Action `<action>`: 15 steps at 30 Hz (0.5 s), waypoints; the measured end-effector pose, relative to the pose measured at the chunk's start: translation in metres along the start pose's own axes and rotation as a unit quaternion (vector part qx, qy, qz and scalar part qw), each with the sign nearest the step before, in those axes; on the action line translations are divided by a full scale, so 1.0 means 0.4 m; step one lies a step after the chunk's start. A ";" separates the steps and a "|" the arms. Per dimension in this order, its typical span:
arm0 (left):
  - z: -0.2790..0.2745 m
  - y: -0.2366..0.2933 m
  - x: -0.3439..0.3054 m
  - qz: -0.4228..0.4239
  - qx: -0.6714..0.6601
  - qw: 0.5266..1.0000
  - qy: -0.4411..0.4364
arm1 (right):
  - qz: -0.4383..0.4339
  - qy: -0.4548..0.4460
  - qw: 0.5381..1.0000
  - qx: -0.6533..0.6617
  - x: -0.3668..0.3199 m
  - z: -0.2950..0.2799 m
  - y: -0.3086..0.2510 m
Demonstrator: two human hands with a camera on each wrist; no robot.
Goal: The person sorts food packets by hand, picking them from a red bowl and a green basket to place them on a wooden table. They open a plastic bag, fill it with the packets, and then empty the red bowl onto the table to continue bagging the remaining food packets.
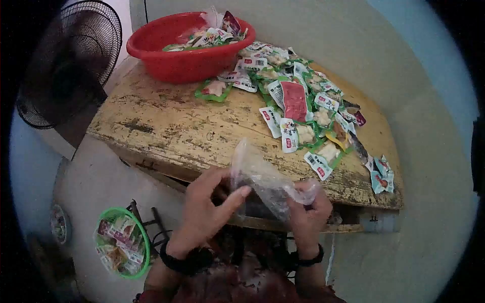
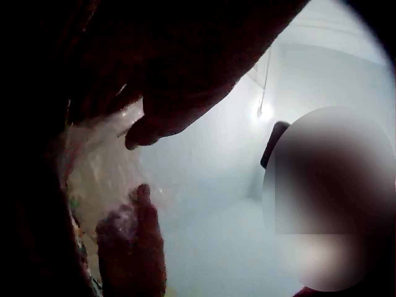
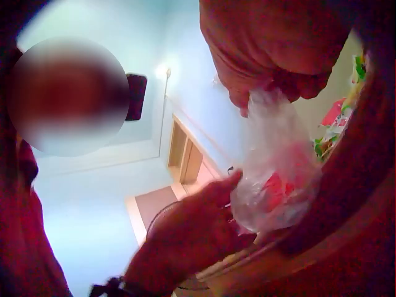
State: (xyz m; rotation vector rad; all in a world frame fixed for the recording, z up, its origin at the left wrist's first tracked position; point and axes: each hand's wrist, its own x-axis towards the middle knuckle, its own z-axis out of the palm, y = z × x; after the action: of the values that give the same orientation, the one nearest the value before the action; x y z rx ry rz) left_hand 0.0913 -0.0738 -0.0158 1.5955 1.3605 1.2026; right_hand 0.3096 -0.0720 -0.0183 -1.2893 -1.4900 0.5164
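Note:
A clear, crinkled plastic bag (image 1: 260, 174) is stretched between both hands, above the table's front edge. My right hand (image 1: 309, 212) pinches its bunched right end. At the bag's other end, my left hand (image 1: 204, 209) has its thumb spread well away from the index finger, with the fingers lying against the film and partly hidden. In the left wrist view the thumb of the dark left hand (image 2: 179, 86) points at the bag (image 2: 102, 170). The right wrist view shows the bag (image 3: 272, 161) hanging below the right hand (image 3: 278, 49), and red shows through the film.
Many small printed food packets (image 1: 321, 116) lie heaped on the worn yellow table (image 1: 177, 121). Behind them stands a red basin (image 1: 177, 63) holding more packets. A green-rimmed basket (image 1: 146, 247) of packets sits low at left, and a black fan (image 1: 76, 65) stands beside the table.

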 end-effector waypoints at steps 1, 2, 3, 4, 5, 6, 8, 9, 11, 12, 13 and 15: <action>-0.023 -0.019 0.002 -0.059 -0.063 0.996 -0.033 | 0.041 0.015 0.999 0.028 0.002 -0.003 0.004; -0.053 -0.039 0.007 -0.093 -0.129 0.987 -0.038 | 0.082 0.030 0.995 0.056 0.005 -0.006 0.007; -0.085 -0.062 0.015 -0.126 -0.194 0.972 -0.041 | 0.094 0.046 0.991 0.085 0.011 -0.007 0.007; -0.105 -0.079 0.019 -0.158 -0.259 0.952 -0.045 | 0.106 0.063 0.986 0.114 0.019 -0.009 0.005; -0.110 -0.092 0.019 -0.141 -0.303 0.942 -0.032 | 0.116 0.079 0.980 0.144 0.029 -0.014 0.006; -0.113 -0.104 0.022 -0.124 -0.346 0.930 -0.020 | 0.122 0.033 0.972 0.197 0.038 -0.026 0.020; -0.136 -0.120 0.016 -0.115 -0.364 0.923 -0.042 | 0.120 0.036 0.974 0.189 0.031 -0.024 0.024; -0.135 -0.111 0.014 -0.115 -0.372 0.920 -0.041 | 0.120 0.038 0.975 0.185 0.030 -0.024 0.020; -0.129 -0.084 0.010 -0.112 -0.388 0.914 -0.043 | 0.125 0.058 0.978 0.158 0.035 -0.027 0.021; -0.129 -0.098 0.010 -0.106 -0.409 0.905 -0.047 | 0.126 0.070 0.979 0.144 0.038 -0.029 0.022; -0.133 -0.127 0.010 -0.100 -0.428 0.897 -0.051 | 0.122 0.070 0.980 0.140 0.041 -0.032 0.020; -0.135 -0.145 0.005 -0.087 -0.461 0.880 -0.070 | 0.116 0.069 0.982 0.131 0.043 -0.038 0.016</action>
State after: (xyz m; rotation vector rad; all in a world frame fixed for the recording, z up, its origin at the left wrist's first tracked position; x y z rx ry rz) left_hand 0.0215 -0.0633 -0.0521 0.8246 0.6249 1.3008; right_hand 0.3282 -0.0588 -0.0109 -1.2672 -1.1227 0.7343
